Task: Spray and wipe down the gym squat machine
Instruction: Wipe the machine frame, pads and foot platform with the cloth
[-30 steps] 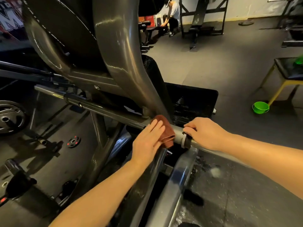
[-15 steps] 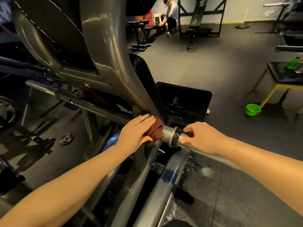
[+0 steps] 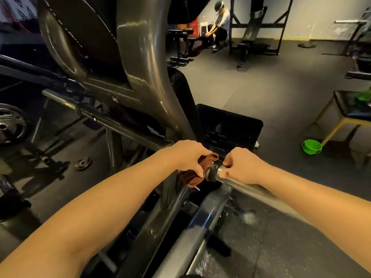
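Observation:
The squat machine fills the left and middle of the view, with a thick curved grey frame tube [image 3: 138, 57] rising above a horizontal steel bar [image 3: 249, 188]. My left hand [image 3: 186, 155] grips a brown cloth [image 3: 193, 173] wrapped over the bar, just left of a dark collar [image 3: 210, 173]. My right hand [image 3: 241, 167] grips the shiny bar right beside that collar. The two hands lie almost side by side. No spray bottle is clearly in view.
A black footplate [image 3: 230, 125] lies beyond the hands. A green bucket [image 3: 311, 146] stands on the floor by a yellow-legged stool [image 3: 347, 109] at right. Weight plates [image 3: 12, 125] lie at left. A person [image 3: 219, 25] sits at the far wall. The grey platform [image 3: 271, 243] below is wet.
My left hand went from lying flat on the cloth to gripping it round the bar, and moved right toward the collar. The camera shifted slightly; my right hand kept its hold.

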`<state>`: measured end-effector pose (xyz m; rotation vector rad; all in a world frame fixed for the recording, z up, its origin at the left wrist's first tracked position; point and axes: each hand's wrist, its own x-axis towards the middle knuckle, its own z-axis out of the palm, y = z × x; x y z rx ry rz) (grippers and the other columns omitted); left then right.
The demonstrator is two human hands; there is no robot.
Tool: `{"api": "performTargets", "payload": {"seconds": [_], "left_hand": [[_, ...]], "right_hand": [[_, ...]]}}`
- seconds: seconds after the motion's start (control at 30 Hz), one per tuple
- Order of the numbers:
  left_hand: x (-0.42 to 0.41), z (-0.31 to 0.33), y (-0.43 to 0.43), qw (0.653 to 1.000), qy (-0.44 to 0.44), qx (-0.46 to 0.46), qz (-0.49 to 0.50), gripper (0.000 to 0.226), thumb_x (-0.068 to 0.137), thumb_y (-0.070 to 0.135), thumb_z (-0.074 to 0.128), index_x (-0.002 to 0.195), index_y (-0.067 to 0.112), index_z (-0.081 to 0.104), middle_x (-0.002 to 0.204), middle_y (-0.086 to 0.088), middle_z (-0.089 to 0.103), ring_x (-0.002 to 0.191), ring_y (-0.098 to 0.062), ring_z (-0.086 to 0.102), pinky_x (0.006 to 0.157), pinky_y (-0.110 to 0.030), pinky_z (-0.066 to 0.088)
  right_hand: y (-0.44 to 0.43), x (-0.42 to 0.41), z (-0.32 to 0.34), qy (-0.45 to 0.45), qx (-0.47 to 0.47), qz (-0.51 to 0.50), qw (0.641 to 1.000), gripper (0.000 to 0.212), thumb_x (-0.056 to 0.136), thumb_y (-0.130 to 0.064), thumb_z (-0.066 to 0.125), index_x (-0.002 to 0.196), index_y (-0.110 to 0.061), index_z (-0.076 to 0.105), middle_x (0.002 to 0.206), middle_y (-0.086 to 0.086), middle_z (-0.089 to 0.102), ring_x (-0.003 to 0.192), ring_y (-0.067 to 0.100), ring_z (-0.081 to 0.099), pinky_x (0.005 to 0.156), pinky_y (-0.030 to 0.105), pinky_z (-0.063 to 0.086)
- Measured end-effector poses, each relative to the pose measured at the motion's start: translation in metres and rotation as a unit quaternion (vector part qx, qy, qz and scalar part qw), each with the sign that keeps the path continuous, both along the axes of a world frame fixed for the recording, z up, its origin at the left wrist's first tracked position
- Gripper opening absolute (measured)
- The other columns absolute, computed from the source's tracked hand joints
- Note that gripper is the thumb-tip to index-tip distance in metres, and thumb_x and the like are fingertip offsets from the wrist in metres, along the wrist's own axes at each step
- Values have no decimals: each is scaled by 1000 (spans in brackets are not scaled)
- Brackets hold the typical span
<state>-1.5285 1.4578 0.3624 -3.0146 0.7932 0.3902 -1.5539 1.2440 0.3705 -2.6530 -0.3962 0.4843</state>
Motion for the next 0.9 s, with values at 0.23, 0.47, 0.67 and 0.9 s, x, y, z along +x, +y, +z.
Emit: {"api": "performTargets", "payload": {"seconds": [0.23,0.47,0.67,0.9], "left_hand": [[-65,-62,8,930,-320,-174,45,79,60,11,96,134,13,67,140,-5,64,127,-24,60,102,-44,55],[-98,-92,-10,917,-272,-225,183,67,87,28,64,151,23,48,161,-2,31,137,-27,32,109,-45,38],[-102,-82,-41,841,-194,-386,328,43,104,45,50,147,37,53,150,23,17,137,-6,21,107,-23,32],[-75,-67,-72,623,-211,-538,527,20,92,36,74,108,37,61,129,13,34,119,-10,31,106,-28,37]], "right_hand": [[-7,-3,-16,14,49,-37,998,42,81,-40,81,116,-18,73,100,-4,71,92,14,67,84,31,53],[-3,-2,-8,-6,33,-13,999,55,95,-30,66,147,-19,53,145,3,58,130,23,57,108,35,46],[19,3,-17,-20,113,23,993,35,104,-34,56,136,-25,67,133,-4,68,125,17,61,106,33,47],[21,5,-18,-30,150,-6,988,20,101,-32,61,110,-30,79,104,-11,75,98,10,66,93,35,53]]}}
